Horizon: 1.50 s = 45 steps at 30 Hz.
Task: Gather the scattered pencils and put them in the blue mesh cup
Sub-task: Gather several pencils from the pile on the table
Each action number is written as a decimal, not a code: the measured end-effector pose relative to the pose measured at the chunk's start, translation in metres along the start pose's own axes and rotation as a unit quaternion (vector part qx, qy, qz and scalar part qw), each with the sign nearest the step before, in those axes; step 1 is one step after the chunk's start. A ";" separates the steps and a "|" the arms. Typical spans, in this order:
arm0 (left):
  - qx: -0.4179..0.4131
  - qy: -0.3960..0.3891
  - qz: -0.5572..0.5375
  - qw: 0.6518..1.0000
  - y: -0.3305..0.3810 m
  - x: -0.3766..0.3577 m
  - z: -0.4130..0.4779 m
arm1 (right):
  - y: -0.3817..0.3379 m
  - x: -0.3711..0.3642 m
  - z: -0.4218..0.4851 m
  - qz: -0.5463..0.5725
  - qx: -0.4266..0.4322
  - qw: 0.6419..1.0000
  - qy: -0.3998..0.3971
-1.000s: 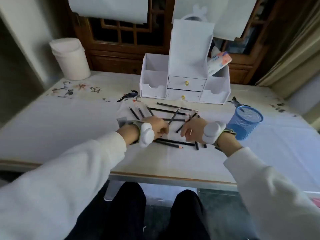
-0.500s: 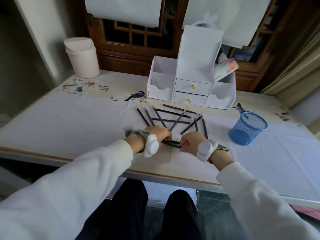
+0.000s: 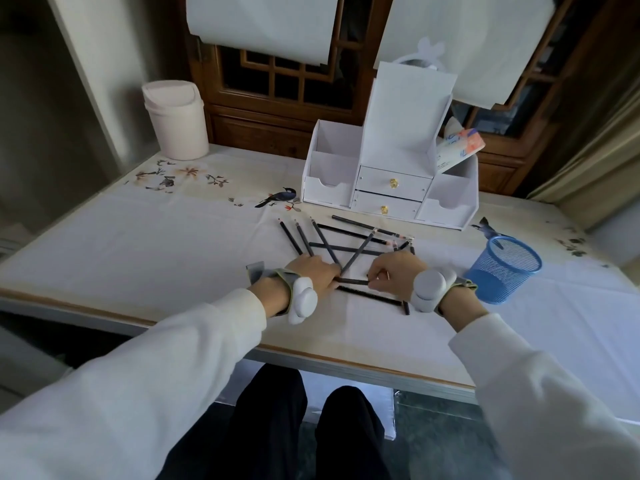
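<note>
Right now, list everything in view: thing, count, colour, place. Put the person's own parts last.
pencils: about a dozen, dark, scattered and crossing mid-table; one pinched between both hands.
blue mesh cup: one, blue, right of the pencils, no pencils seen inside.
desk organizer: one, white, two drawers with gold knobs, back of table.
packet: one, white with orange and blue, in the organizer's right compartment.
lidded bin: one, pale, back left corner.
tablecloth: one, white with bird and flower prints.
left hand: on the pencil's left end.
right hand: on its right end.
</note>
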<state>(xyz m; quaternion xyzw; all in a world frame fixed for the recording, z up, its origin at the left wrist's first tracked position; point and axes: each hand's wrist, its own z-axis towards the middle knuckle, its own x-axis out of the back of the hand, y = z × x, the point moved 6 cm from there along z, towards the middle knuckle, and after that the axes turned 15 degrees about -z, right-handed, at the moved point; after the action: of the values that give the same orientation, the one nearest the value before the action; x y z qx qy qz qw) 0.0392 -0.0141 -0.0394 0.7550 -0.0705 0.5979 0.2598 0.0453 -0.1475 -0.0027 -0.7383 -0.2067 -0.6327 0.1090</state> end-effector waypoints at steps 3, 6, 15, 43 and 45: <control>0.026 -0.001 -0.104 0.994 -0.009 -0.006 -0.004 | 0.011 0.010 0.000 -0.011 -0.015 1.000 0.011; 0.025 0.010 -0.162 0.986 -0.013 -0.008 -0.011 | 0.027 0.012 0.001 -0.025 -0.065 0.997 0.017; 0.044 0.026 -0.273 0.961 -0.019 -0.012 -0.026 | 0.039 -0.029 0.007 -0.060 -0.064 0.995 -0.049; 0.012 0.152 -0.259 0.954 -0.043 -0.031 -0.018 | 0.029 -0.077 -0.040 0.624 -0.249 0.685 0.282; 0.004 0.172 -0.247 0.954 -0.044 -0.030 -0.018 | 0.023 -0.081 -0.040 0.684 -0.238 0.633 0.273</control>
<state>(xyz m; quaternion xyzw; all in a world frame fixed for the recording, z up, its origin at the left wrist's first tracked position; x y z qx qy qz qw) 0.0334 0.0264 -0.0783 0.6356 0.1667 0.6359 0.4049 0.0111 -0.1986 -0.0731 -0.4625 0.5543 -0.5766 0.3825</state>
